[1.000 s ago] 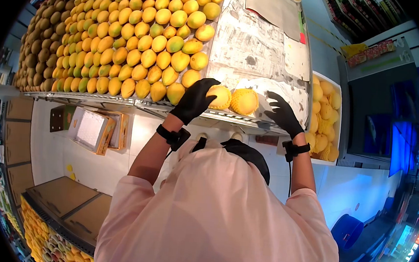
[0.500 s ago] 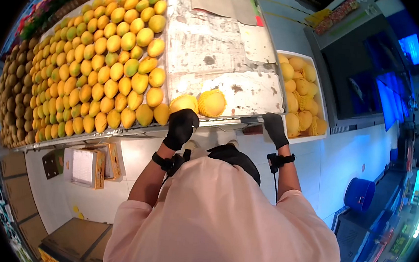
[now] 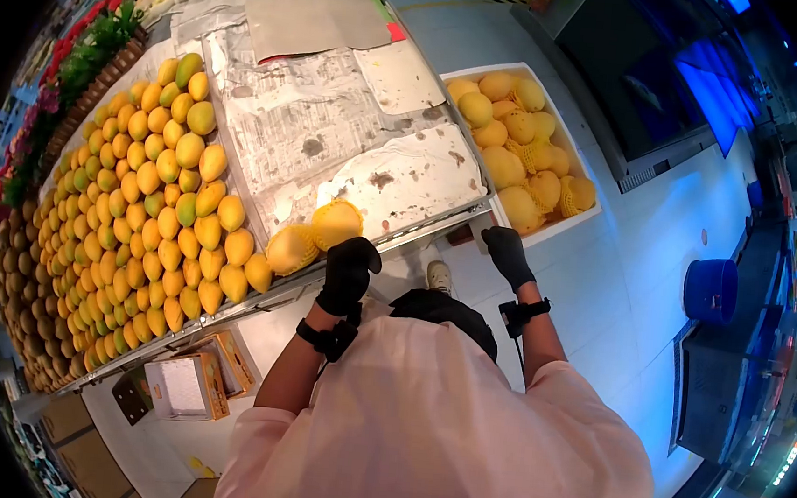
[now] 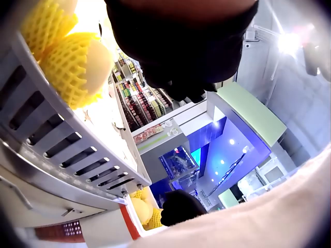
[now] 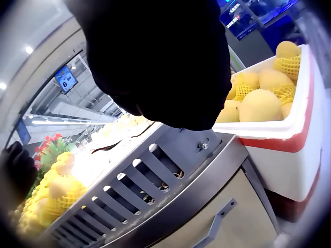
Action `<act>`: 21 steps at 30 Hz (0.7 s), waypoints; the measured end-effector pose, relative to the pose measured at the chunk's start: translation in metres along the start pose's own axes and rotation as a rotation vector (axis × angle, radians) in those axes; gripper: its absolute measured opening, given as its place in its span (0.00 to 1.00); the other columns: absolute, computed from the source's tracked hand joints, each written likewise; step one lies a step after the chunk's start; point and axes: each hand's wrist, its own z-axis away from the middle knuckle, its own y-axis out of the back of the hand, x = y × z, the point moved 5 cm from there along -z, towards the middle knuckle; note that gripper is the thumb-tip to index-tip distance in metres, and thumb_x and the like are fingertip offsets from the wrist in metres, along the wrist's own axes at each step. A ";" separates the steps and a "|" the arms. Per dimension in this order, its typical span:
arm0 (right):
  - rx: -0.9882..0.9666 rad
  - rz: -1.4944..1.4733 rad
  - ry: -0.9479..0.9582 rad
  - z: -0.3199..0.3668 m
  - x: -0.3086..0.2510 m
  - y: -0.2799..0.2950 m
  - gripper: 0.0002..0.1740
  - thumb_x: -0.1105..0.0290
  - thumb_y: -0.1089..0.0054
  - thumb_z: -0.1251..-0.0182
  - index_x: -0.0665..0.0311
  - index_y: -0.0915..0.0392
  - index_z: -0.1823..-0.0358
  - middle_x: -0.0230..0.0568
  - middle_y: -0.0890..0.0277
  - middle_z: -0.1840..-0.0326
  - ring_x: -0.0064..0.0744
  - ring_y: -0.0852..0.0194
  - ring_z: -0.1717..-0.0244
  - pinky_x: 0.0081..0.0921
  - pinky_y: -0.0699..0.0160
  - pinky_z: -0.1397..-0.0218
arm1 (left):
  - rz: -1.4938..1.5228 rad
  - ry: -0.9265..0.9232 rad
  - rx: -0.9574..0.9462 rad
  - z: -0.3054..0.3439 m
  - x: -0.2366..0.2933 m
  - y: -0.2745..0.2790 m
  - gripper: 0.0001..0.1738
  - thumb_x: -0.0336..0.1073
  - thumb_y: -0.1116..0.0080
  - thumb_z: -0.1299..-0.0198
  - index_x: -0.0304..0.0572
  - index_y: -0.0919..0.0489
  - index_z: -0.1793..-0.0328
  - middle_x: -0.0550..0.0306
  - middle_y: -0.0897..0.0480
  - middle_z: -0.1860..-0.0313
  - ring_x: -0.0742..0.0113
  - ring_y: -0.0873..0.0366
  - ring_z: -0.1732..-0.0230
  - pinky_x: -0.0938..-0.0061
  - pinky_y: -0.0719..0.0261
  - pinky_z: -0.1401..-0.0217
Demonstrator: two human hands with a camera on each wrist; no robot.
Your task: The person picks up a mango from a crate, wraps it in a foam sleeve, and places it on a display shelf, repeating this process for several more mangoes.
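Two large yellow mangoes in foam nets lie side by side at the display's front edge, a left one (image 3: pixel 292 248) and a right one (image 3: pixel 337 224). My black-gloved left hand (image 3: pixel 350 271) hovers just in front of them, fingers loosely bent around nothing. The right hand (image 3: pixel 510 256), also gloved and loosely curled, is off the display's front corner, near a white foam box (image 3: pixel 591 211). Large yellow mangoes (image 5: pixel 260 106) fill that box, some in yellow nets. In the right wrist view the dark glove (image 5: pixel 160 67) hides its own fingers.
Rows of smaller mangoes (image 3: pixel 171 222) cover the display's left part. Stained paper (image 3: pixel 306 120) lines the section beside them, with a cardboard sheet (image 3: pixel 318 23) farther back. A slatted metal rail (image 5: pixel 137 178) edges the front. Open cartons (image 3: pixel 182 386) and a blue bin (image 3: pixel 710 290) stand on the floor.
Both hands have drawn back from the display top, the left letting go of the left netted mango. The head view has turned right, bringing the foam box nearer the middle.
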 end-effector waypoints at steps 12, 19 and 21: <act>0.049 -0.062 -0.049 0.022 0.104 0.017 0.09 0.69 0.50 0.31 0.63 0.21 0.64 0.51 0.22 0.69 0.50 0.22 0.67 0.42 0.25 0.63 | -0.064 -0.043 0.016 -0.064 0.022 -0.087 0.16 0.32 0.55 0.34 0.32 0.22 0.73 0.52 0.19 0.73 0.64 0.21 0.70 0.73 0.22 0.62; -0.063 -0.259 -0.243 0.021 0.160 0.014 0.09 0.68 0.47 0.33 0.64 0.20 0.67 0.49 0.20 0.68 0.49 0.21 0.66 0.38 0.23 0.60 | 0.187 0.134 0.002 -0.081 0.003 -0.127 0.15 0.29 0.56 0.35 0.33 0.22 0.73 0.55 0.19 0.75 0.71 0.25 0.76 0.79 0.31 0.73; 0.104 -0.310 -0.127 0.023 0.170 0.018 0.09 0.68 0.46 0.34 0.64 0.19 0.66 0.47 0.20 0.68 0.48 0.20 0.65 0.37 0.22 0.58 | 0.179 0.196 0.022 -0.083 -0.003 -0.136 0.18 0.35 0.55 0.33 0.34 0.22 0.74 0.55 0.19 0.74 0.73 0.27 0.79 0.80 0.34 0.76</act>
